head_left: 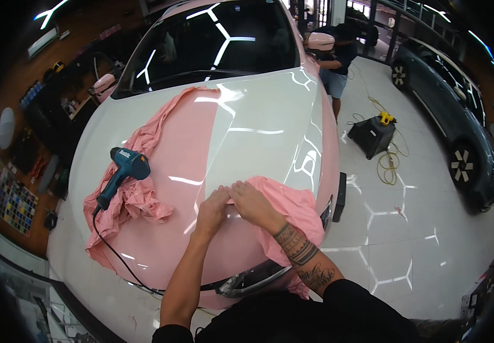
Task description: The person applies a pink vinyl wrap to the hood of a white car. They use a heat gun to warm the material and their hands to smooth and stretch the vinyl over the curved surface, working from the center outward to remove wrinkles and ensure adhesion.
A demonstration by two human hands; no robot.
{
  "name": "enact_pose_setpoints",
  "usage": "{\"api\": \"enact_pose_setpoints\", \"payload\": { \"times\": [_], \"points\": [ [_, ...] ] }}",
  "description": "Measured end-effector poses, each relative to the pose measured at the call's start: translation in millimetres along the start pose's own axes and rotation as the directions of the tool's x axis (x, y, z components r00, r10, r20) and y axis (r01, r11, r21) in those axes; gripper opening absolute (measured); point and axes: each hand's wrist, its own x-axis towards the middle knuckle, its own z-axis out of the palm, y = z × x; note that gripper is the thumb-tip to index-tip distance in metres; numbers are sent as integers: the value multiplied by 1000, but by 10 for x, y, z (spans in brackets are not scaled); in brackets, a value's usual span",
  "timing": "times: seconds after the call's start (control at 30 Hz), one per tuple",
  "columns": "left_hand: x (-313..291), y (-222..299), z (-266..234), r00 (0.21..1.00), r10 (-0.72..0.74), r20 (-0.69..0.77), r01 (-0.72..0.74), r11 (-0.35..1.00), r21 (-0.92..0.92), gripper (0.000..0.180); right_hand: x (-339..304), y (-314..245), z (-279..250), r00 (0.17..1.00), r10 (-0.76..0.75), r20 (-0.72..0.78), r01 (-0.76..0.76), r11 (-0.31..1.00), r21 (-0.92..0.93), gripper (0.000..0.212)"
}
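My left hand (pixel 212 210) and my right hand (pixel 251 204) are side by side over the front of a car hood (pixel 264 123), fingers closed on the edge of pink vinyl film (pixel 290 207). Loose film spills in folds from under the right hand toward the headlight. A pink strip still covers the hood's middle-left, while the panel behind my hands is bare and pale. Another crumpled heap of pink film (pixel 135 200) drapes over the left side. On that heap rests a teal heat gun (pixel 127 170), apart from both hands.
The gun's black cord (pixel 118 254) runs down over the front. A person (pixel 338 63) stands by the right mirror. On the floor to the right are a black box (pixel 371 136) and a coiled yellow cord (pixel 392 170). A dark car (pixel 444 106) stands farther right.
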Motion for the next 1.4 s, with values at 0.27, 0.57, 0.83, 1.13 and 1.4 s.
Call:
{"api": "enact_pose_setpoints", "payload": {
  "times": [0.27, 0.57, 0.83, 1.13, 1.4],
  "points": [
    [-50, 410, -100, 997, -25, -75, 24, 1000, -15, 32, -139, -51, -106, 990, -69, -121, 70, 998, 4, 24],
    [-255, 726, -60, 989, -129, 66, 127, 991, 27, 29, -469, -166, -374, 996, -75, -41, 76, 997, 17, 23],
    [-972, 654, -213, 991, -116, -73, 106, 986, -128, 27, -720, -659, -238, 994, -105, -5, 105, 983, 148, 37],
    [-815, 903, 261, 1000, -28, 0, 28, 994, 103, 28, -956, -530, -531, 988, -6, 156, 4, 1000, 13, 36],
    [-828, 930, 295, 994, -106, 41, 101, 989, 109, 28, -935, -464, -521, 971, 0, 238, -5, 1000, 21, 38]
  ]
}}
